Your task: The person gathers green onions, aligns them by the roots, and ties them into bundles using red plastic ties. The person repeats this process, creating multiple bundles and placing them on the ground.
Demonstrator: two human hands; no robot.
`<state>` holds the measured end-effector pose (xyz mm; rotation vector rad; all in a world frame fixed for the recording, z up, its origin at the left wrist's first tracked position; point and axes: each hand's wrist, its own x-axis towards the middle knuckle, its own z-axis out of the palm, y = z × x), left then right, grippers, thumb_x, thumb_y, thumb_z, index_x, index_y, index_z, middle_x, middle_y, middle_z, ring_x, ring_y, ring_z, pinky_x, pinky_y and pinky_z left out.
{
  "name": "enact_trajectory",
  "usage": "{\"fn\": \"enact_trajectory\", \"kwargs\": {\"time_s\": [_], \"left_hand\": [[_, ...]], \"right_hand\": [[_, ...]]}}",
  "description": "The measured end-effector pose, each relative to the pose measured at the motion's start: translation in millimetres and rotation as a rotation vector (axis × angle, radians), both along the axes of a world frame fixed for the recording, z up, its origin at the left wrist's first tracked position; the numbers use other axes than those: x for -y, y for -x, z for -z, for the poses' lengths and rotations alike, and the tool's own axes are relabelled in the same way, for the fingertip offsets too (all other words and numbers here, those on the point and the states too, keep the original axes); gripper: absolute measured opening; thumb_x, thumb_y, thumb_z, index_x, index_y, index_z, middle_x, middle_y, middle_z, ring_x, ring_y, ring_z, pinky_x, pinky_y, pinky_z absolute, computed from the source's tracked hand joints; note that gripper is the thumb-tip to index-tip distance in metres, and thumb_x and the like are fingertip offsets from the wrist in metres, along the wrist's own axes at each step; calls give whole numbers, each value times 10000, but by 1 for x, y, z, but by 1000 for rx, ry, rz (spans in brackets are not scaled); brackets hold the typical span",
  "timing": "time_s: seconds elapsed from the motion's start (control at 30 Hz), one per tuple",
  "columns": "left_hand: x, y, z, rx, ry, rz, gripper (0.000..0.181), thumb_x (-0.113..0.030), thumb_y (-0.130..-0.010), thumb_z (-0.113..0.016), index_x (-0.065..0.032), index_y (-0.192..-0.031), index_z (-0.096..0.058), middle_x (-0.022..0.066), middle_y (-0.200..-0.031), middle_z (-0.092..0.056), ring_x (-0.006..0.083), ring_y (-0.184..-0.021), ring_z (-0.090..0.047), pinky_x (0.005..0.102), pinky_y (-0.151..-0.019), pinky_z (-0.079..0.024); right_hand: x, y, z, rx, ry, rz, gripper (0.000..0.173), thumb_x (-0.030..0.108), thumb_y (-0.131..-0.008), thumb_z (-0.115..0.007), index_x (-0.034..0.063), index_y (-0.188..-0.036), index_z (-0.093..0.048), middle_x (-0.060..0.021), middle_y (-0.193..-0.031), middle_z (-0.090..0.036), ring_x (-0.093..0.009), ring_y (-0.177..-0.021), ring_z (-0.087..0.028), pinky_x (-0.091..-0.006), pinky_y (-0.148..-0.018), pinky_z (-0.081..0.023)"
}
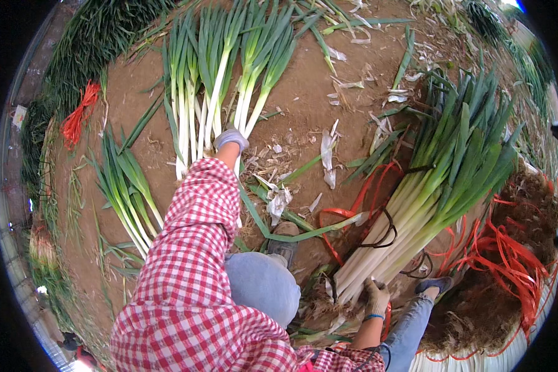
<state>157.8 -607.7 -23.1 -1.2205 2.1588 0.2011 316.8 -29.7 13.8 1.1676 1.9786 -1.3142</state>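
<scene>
My left hand (231,139), in a pale glove, reaches forward and closes around white stalks at the right part of a spread row of leeks (216,100); its fingertips are largely hidden. My right hand (376,297), in a soiled glove with a blue band at the wrist, touches the root end of a thick leek bundle (390,228) at the right. Whether its fingers grip a stalk cannot be told. Dark ties (387,232) loop about that bundle. A smaller group of leeks (130,200) lies left of my sleeve.
Red plastic twine (511,260) lies tangled at the right over piled root ends (474,307); another red bunch of twine (80,114) lies at the left. Peeled leaves (279,202) litter the soil near my shoe (283,239). Leek greens (97,51) are heaped at upper left.
</scene>
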Motion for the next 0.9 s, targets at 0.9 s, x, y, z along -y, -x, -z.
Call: {"fn": "enact_trajectory", "kwargs": {"time_s": [0.9], "left_hand": [[-301,-104,-67,-538,-1099,-368,447,-285,-753,-735,4,-1057,-583,129,-883,-634,240,-738,-626,382,-707,-541]], "right_hand": [[135,-23,-83,-126,680,-341,567,246,-777,-683,-30,-1237,-502,-140,-952,-661,-240,-848,-640,-330,-764,-496]]}}
